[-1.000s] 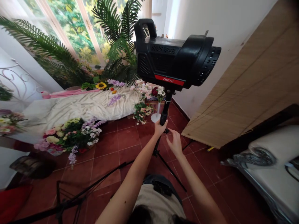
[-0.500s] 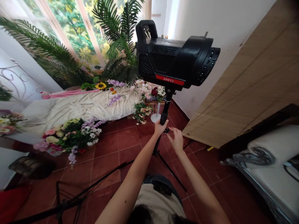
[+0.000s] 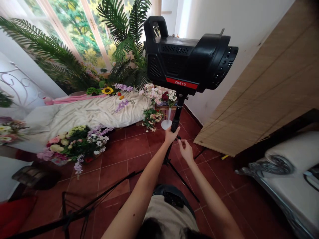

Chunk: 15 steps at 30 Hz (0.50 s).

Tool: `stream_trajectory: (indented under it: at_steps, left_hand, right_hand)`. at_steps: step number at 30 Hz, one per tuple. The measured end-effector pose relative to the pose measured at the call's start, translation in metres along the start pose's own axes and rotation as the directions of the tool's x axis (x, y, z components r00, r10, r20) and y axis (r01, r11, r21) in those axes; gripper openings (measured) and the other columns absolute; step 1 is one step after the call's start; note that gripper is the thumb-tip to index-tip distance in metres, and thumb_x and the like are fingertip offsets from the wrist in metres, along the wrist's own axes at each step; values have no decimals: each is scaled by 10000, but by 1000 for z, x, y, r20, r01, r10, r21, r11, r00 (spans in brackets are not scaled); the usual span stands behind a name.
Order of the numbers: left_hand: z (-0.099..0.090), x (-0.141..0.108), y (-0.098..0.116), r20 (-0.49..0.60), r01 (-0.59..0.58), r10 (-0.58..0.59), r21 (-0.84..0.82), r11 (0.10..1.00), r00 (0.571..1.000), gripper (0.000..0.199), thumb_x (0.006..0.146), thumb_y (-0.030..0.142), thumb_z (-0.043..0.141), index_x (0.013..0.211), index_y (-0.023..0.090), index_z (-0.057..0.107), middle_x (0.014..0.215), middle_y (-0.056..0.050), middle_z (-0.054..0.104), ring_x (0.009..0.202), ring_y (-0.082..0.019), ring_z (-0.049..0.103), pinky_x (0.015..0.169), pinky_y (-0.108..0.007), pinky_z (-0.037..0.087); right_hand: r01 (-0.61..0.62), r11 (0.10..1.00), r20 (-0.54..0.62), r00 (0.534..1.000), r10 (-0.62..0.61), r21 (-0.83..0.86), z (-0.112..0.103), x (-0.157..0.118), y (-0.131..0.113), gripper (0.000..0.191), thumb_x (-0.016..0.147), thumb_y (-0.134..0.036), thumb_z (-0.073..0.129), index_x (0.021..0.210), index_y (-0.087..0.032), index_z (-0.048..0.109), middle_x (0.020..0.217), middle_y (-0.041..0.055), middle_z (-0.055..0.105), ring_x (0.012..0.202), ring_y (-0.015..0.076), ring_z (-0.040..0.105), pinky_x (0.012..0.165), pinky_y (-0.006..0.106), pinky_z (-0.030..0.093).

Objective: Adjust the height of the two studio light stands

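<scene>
A black studio light [image 3: 185,61] with a red label reading ZHEYU sits on top of a black stand [image 3: 177,114], tilted slightly. My left hand [image 3: 171,135] is wrapped round the stand's pole below the light. Just right of the pole, beside a small black knob [image 3: 178,137], is my right hand [image 3: 185,150], its thumb and fingers drawn together. A narrow gap separates it from the knob, and I cannot make out anything between its fingertips. The stand's legs [image 3: 183,181] spread over the red tiled floor.
Another black stand [image 3: 99,196] slants across the lower left. Flower bunches [image 3: 77,142] lie beside a bed with a cream cloth [image 3: 99,111]. Palm leaves [image 3: 124,43] rise behind. To the right are a bamboo blind [image 3: 261,83] and a white sofa with silver carving [image 3: 299,166].
My right hand has drawn slightly down and away from the knob, its fingers closing together. The light appears slightly higher and turned a little. My left hand keeps its hold on the pole.
</scene>
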<state>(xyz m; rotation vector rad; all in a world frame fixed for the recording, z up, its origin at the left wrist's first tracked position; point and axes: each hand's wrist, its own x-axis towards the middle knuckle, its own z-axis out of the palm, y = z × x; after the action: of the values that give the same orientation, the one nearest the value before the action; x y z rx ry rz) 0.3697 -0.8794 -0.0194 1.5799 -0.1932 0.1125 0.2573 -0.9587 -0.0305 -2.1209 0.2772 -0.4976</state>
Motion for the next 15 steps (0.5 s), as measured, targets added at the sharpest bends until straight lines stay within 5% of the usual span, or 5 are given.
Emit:
stream_trajectory:
  at_steps: [9, 15]
  left_hand:
    - [-1, -1, 8, 2, -11, 11, 5, 1000, 1000, 400, 686, 536, 632, 593, 156, 552, 540, 0, 544, 507, -103, 500, 510, -221, 404]
    - [-1, -5, 16, 13, 64, -63, -47, 997, 998, 412, 659, 557, 651, 665, 151, 578, 525, 2, 543, 425, -92, 485, 426, -210, 380]
  right_hand:
    - [111, 993, 26, 994, -110, -34, -11, 16, -15, 431, 880, -564, 385, 840, -190, 595, 811, 77, 651, 738, 201, 569, 704, 300, 423]
    - [15, 1000, 33, 999, -15, -10, -11, 21, -22, 491, 881, -568, 361, 625, -195, 552, 629, 48, 597, 601, 175, 510, 605, 276, 363]
